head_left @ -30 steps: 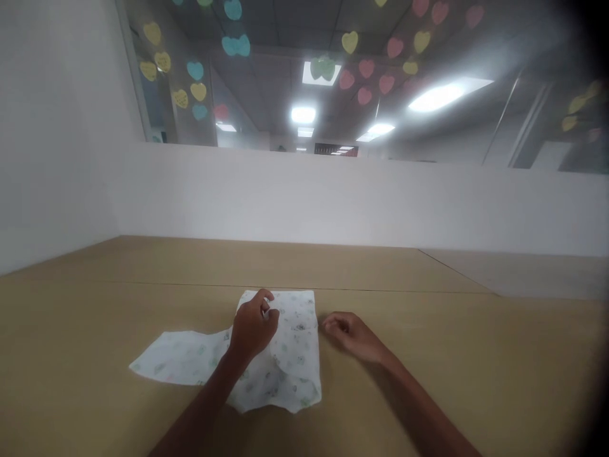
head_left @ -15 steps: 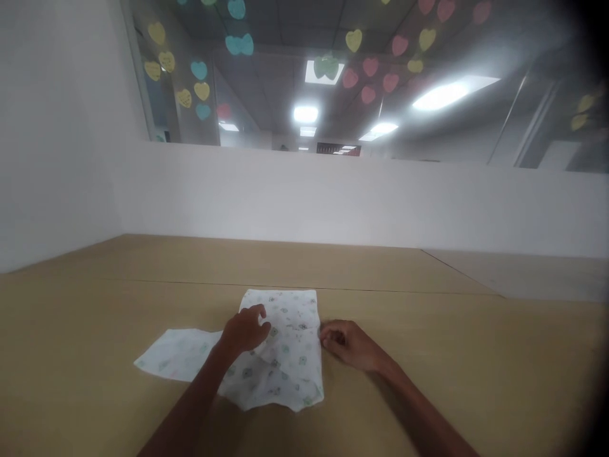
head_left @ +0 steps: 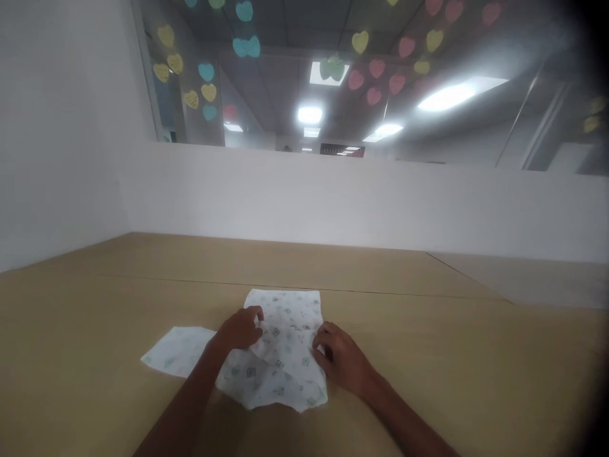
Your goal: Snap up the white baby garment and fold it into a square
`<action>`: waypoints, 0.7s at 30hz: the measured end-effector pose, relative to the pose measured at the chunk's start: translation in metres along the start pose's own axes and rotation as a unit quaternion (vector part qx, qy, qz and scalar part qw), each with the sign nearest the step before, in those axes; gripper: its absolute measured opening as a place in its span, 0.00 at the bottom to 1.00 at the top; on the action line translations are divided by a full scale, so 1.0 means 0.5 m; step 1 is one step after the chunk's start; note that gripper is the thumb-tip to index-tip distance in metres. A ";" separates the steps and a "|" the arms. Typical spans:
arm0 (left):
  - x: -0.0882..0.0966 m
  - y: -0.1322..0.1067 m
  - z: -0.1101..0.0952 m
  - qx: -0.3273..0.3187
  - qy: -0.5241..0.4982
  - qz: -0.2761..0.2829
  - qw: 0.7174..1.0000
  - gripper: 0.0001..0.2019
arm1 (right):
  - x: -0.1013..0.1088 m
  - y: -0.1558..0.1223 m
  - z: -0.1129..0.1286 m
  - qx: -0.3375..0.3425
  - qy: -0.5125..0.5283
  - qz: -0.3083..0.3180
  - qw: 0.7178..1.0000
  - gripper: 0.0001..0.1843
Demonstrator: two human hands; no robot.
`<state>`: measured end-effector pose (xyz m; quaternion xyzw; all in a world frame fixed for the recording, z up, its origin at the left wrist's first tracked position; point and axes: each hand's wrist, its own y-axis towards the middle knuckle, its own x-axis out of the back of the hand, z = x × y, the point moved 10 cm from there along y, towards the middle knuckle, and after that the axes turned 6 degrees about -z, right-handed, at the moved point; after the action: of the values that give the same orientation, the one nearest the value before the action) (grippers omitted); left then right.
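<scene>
A small white garment [head_left: 290,346] with a scattered print of little green and grey figures lies folded on the table. One sleeve-like part [head_left: 178,350] stretches out to the left, passing beneath my left forearm. My left hand [head_left: 239,328] rests over the garment's left side, its fingers curled with fabric at the thumb and index finger. At the opposite edge, my right hand [head_left: 343,357] has bent fingers pinching the cloth. The fingertips of both hands are partly hidden.
The light brown table [head_left: 428,355] has a seam running across it behind the garment. A white wall [head_left: 285,197] rises at the back, with a window above bearing heart-shaped paper notes [head_left: 360,42]. A grey surface [head_left: 547,279] adjoins at the right.
My right hand has moved left and slightly nearer to me, from beside the garment onto its right edge. My left hand's fingers have drawn in at the cloth. The view has shifted slightly.
</scene>
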<state>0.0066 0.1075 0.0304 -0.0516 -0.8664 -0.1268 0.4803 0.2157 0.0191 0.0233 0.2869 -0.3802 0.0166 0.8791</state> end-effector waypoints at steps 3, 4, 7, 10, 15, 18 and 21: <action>-0.011 -0.001 0.007 0.010 0.029 0.035 0.999 0.11 | -0.003 -0.002 0.011 0.021 -0.019 0.001 1.000 0.06; -0.011 -0.001 0.008 0.008 0.040 0.035 0.999 0.11 | -0.001 -0.001 0.015 0.026 -0.024 0.000 0.999 0.06; -0.013 -0.001 0.012 0.003 0.085 0.039 0.996 0.10 | 0.007 0.001 0.024 0.030 -0.024 -0.009 0.999 0.08; -0.006 -0.002 0.013 0.004 0.138 0.027 0.990 0.09 | 0.010 -0.001 0.025 0.027 -0.018 -0.023 0.999 0.10; -0.005 -0.016 -0.051 -0.043 0.165 -0.045 0.984 0.10 | -0.038 -0.017 0.000 0.013 -0.074 0.048 0.996 0.31; -0.048 -0.048 -0.140 -0.159 0.101 -0.081 0.979 0.13 | -0.070 -0.028 -0.015 -0.007 -0.089 0.122 0.988 0.39; -0.124 -0.080 -0.188 -0.231 0.068 -0.049 0.969 0.20 | -0.078 -0.031 -0.012 -0.003 -0.105 0.156 0.982 0.43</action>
<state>0.1081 0.0458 0.0185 -0.1097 -0.7806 -0.3498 0.5062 0.1959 0.0168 -0.0141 0.2213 -0.5107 0.1217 0.8218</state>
